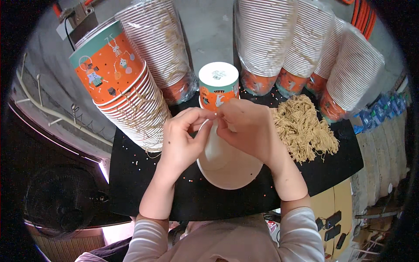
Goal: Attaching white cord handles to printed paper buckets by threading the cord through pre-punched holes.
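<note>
A white-lined paper bucket (231,172) lies tilted on the black table with its open mouth toward me. Both hands meet at its far rim. My left hand (185,131) is closed, its thumb and fingers pinching the rim. Close against it, my right hand (246,126) is closed too, fingertips pressed together; whatever small thing they pinch is hidden. Just beyond my fingers stands an upside-down orange and green printed paper bucket (219,89), white base up. A heap of tan cords (305,129) rests beside my right forearm.
Left of my hands leans a tall stack of printed buckets (111,70) with tan cords hanging on it. Plastic-wrapped bucket stacks (264,39) stand along the back and right. Small pale bits dot the black table (196,201). A dark fan (61,201) is at lower left.
</note>
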`<state>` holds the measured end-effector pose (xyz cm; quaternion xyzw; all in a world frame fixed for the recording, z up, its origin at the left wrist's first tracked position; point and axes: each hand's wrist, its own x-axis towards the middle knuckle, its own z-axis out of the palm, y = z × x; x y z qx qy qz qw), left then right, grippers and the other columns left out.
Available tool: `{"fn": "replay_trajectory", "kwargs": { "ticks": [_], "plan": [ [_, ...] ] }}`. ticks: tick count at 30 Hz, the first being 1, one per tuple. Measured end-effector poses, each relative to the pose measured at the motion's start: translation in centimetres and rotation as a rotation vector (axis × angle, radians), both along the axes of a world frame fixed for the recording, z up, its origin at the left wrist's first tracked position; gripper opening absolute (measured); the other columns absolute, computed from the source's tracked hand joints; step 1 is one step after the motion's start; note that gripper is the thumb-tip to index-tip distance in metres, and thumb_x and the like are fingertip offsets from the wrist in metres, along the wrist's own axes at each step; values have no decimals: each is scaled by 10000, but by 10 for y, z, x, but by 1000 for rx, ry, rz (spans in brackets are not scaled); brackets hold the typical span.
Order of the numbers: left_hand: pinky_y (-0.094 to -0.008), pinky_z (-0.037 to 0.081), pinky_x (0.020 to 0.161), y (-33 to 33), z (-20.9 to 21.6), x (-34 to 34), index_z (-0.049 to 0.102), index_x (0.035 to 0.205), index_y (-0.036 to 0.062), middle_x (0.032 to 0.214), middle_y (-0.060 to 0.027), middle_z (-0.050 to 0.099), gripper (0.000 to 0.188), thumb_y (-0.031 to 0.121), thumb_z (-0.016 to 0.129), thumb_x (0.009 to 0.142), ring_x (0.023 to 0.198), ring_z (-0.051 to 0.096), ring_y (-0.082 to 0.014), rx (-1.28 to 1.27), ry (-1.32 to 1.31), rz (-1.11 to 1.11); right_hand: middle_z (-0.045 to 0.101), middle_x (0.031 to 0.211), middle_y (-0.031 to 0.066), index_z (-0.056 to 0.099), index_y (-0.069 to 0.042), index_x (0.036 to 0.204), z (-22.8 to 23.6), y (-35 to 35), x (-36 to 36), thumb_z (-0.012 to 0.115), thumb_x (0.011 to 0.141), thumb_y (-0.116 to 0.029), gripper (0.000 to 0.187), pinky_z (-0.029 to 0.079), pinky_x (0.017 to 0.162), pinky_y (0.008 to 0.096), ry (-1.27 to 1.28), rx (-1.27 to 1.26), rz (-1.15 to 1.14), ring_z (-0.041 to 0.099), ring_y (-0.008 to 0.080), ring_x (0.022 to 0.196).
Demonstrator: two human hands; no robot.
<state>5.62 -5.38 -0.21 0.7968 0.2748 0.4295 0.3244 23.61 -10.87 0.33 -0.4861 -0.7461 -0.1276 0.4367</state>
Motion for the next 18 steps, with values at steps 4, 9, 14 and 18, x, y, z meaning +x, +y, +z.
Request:
{"fn": "replay_trajectory", "kwargs": {
  "ticks": [4, 9, 14, 18],
  "plan": [
    [-278, 582, 706, -7, 4, 1, 714, 1010, -17, 904, -133, 728, 170, -74, 697, 851, 785, 751, -200, 103, 20, 30, 607, 760, 98, 594, -75, 842, -1, 2, -1, 733, 766, -106, 162, 523, 582, 414, 32, -39, 12, 644, 301, 697],
    [-312, 568, 662, -9, 5, 0, 732, 971, 9, 847, -128, 721, 164, -13, 751, 810, 734, 735, -237, 216, 87, 50, 659, 776, 121, 610, -63, 885, 4, -4, 5, 741, 796, -123, 169, 539, 621, 410, 213, -319, 105, 677, 331, 741],
    [-325, 541, 620, -8, 4, -3, 737, 906, 25, 719, -94, 677, 163, 43, 791, 753, 656, 694, -224, 247, 139, 96, 661, 767, 129, 634, -49, 909, 0, 2, 11, 751, 799, -104, 170, 531, 643, 369, 333, -492, 242, 679, 292, 718],
    [-316, 518, 583, -2, -1, -1, 738, 889, 14, 695, -94, 656, 145, 21, 774, 749, 599, 658, -205, 191, 172, 154, 662, 771, 135, 638, -45, 915, 0, 6, 8, 755, 805, -111, 173, 531, 652, 364, 316, -494, 225, 680, 293, 723]
  ]
}}
